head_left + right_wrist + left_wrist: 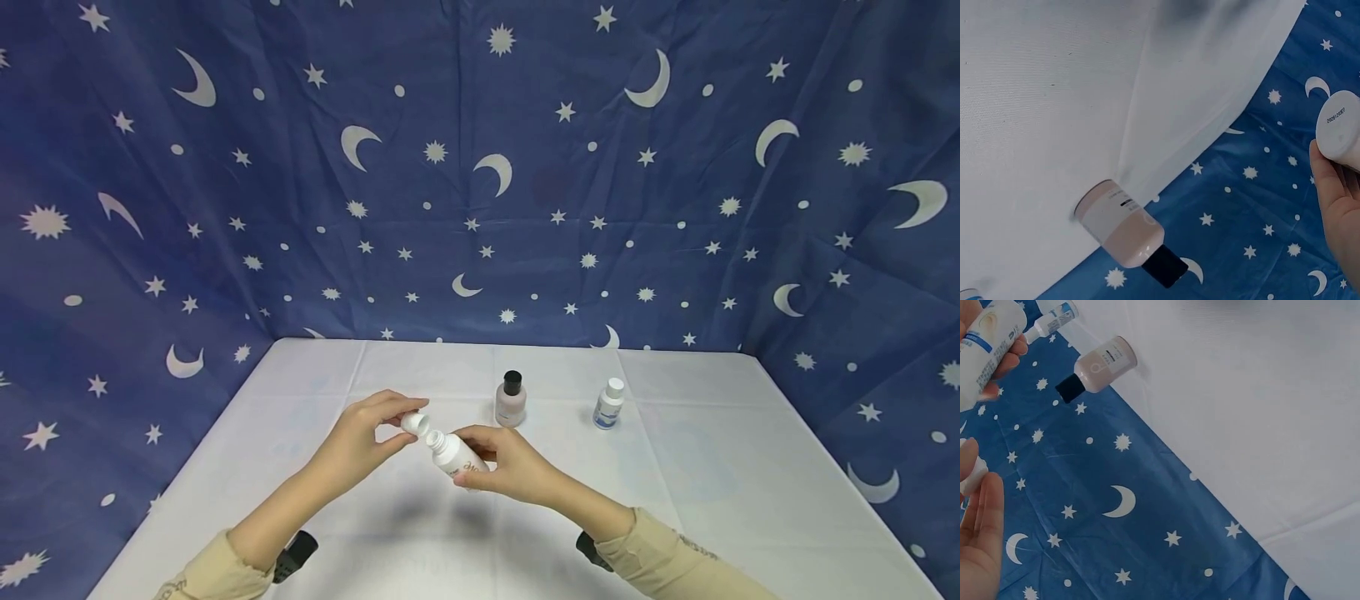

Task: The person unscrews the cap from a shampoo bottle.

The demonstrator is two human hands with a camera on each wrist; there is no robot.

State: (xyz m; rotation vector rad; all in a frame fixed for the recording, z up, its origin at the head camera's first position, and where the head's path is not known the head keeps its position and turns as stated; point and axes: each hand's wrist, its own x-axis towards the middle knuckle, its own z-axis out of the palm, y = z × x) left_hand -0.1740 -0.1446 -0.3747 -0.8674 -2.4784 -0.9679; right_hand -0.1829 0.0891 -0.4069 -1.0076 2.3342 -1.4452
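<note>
A white bottle (pixel 457 457) is gripped by my right hand (pixel 517 467), tilted with its uncapped threaded neck toward the left. In the right wrist view its round base (pixel 1339 125) shows a printed code. Between thumb and fingers my left hand (pixel 367 433) pinches a white cap (pixel 415 423), held right by the bottle's mouth. Both hands are above the table, with shadows beneath. In the left wrist view the bottle (pixel 988 347) shows blue print, and the cap (pixel 974 478) is partly hidden by the thumb.
Behind the right hand stands a pinkish bottle with a black cap (pixel 511 400). Farther right is a small white bottle with a blue label (pixel 608 404). A white cloth covers the table (pixel 712 467); a blue curtain (pixel 420 167) with moons and stars hangs behind and at both sides.
</note>
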